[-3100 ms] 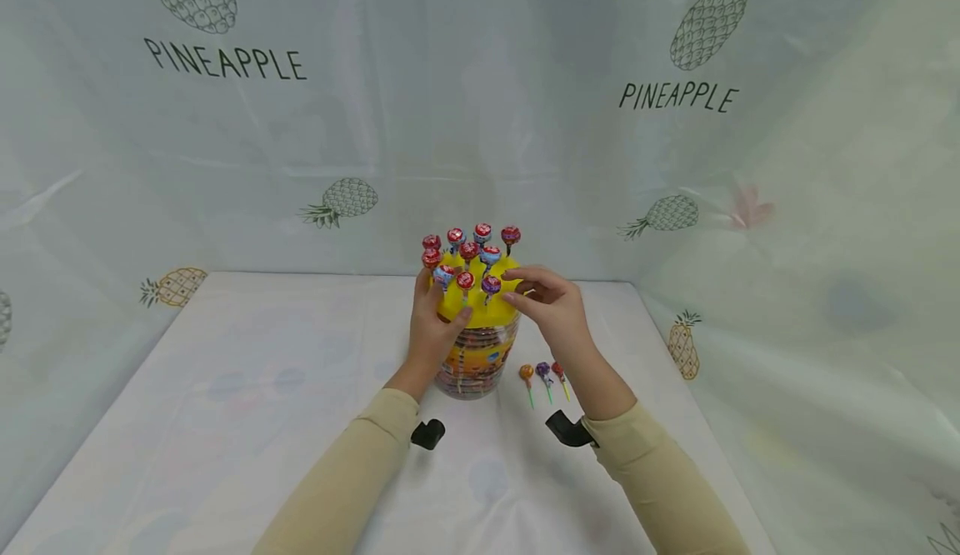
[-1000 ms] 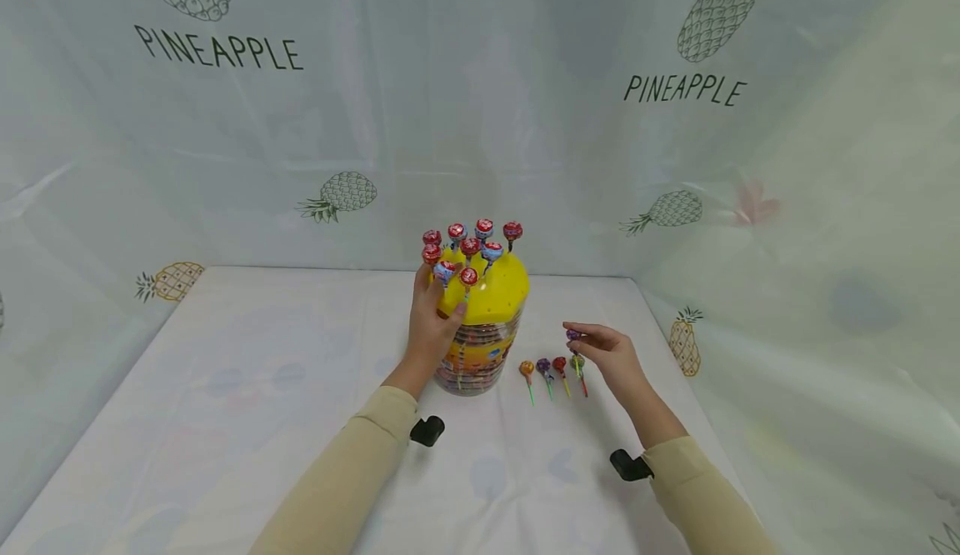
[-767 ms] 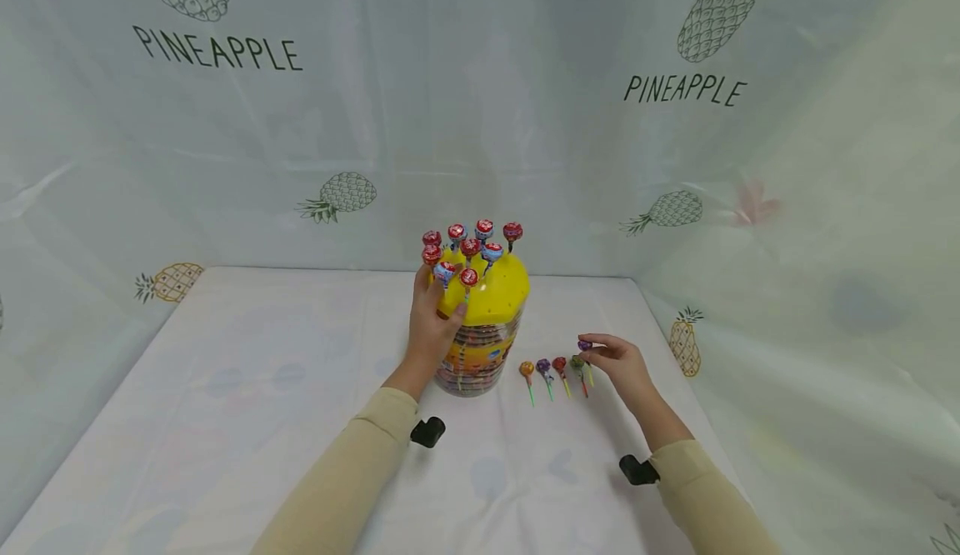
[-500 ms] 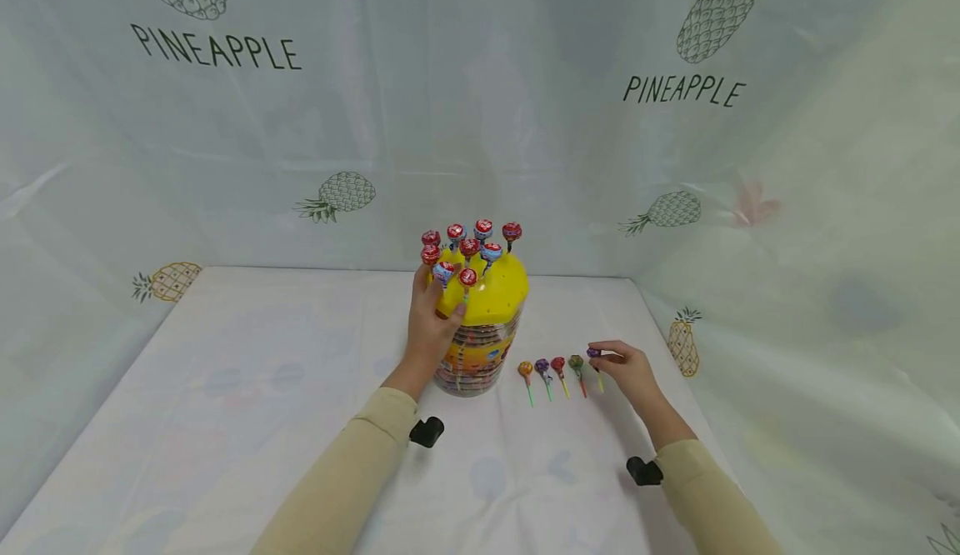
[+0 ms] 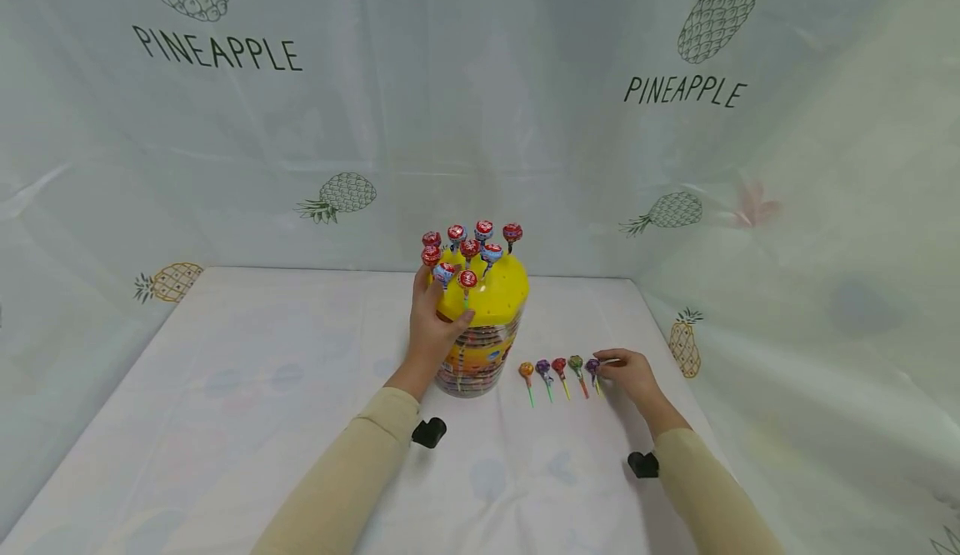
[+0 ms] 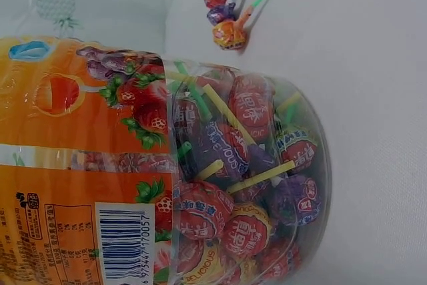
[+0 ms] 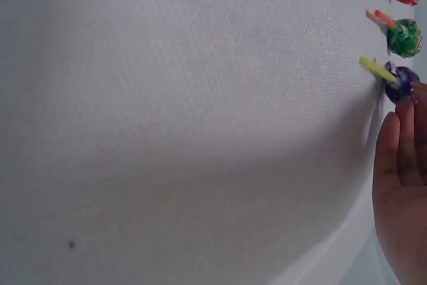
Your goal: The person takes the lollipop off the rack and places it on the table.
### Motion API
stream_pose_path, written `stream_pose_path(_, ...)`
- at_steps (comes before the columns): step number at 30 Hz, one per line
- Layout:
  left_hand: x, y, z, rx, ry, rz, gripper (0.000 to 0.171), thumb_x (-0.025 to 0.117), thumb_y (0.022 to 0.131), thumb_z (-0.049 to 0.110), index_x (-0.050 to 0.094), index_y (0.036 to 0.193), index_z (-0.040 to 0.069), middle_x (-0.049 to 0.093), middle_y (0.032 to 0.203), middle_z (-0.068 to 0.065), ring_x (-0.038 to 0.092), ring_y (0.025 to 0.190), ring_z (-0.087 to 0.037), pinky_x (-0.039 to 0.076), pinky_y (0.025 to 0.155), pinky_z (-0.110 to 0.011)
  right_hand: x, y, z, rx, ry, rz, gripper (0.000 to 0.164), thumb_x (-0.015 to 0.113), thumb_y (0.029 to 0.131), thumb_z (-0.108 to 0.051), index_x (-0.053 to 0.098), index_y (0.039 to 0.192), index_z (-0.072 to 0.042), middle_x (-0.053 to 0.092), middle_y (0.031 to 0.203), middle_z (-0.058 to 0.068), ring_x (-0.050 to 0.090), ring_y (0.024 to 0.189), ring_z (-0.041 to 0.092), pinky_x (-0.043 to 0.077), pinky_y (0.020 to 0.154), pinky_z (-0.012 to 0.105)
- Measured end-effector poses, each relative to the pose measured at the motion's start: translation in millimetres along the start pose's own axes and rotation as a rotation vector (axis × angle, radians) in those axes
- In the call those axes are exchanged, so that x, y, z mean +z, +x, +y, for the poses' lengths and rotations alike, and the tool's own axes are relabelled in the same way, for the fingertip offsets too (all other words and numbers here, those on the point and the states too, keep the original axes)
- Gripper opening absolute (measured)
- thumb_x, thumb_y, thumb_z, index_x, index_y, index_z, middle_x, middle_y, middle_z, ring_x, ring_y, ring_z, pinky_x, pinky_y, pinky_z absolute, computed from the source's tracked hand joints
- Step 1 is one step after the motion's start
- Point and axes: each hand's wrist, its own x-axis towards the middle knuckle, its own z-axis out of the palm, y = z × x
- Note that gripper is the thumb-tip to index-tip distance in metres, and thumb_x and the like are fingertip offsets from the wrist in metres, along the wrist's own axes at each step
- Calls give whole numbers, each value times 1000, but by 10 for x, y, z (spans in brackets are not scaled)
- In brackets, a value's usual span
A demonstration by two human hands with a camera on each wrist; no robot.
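Note:
A clear plastic candy jar (image 6: 313, 125) with a yellow dimpled lid (image 5: 504, 288) stands at table centre. Several wrapped lollipops (image 5: 469, 248) stick upright from the lid. My left hand (image 5: 431, 330) grips the lid's left side, thumb at the front, some fingers hidden behind lollipops. Right of the jar, several lollipops lie in a row: orange (image 5: 527, 369), purple (image 5: 543, 367), red (image 5: 559, 365), green (image 5: 576, 362) and another purple lollipop (image 5: 592, 366) at the right end. At that last one is my right hand (image 5: 633, 376); its fairly straight fingertips (image 7: 404, 108) touch or nearly touch the candy head.
A white cloth covers the table (image 5: 300, 422). Behind and to the right hangs a pale curtain (image 5: 480, 122) with pineapple prints. More lollipops (image 6: 247, 231) fill the jar behind its orange label (image 6: 53, 125).
My right hand took a purple lollipop from the lid's front right, carried it right and lowered it beside the green one. Its fingers have now eased off the candy. The left hand stays on the lid.

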Motion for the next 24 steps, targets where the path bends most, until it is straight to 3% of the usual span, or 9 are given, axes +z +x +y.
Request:
stream_pose_path(9, 5, -7, 6, -20, -7, -8, 76, 53, 84, 73, 48, 143, 25, 21, 153, -6, 34, 134, -28, 43, 103, -44, 35, 62, 39, 31, -24, -1, 26, 69, 88, -5, 68, 114, 1, 66, 109, 18, 63, 92, 23, 52, 73, 29)
stream_pose_path(17, -9, 0, 15, -24, 6, -12, 75, 53, 84, 73, 47, 143, 28, 21, 154, -5, 35, 134, -26, 44, 102, -42, 53, 103, -23, 8, -92, -43, 28, 67, 88, -4, 68, 115, 1, 66, 111, 17, 59, 91, 24, 50, 72, 31)
stream_pose_path(24, -21, 2, 26, -21, 10, -14, 74, 54, 85, 70, 46, 144, 25, 21, 154, -6, 36, 133, -27, 45, 101, -43, 25, 129, -28, 7, -109, -58, 28, 65, 88, -2, 67, 116, 3, 65, 111, 18, 60, 93, 25, 51, 73, 33)
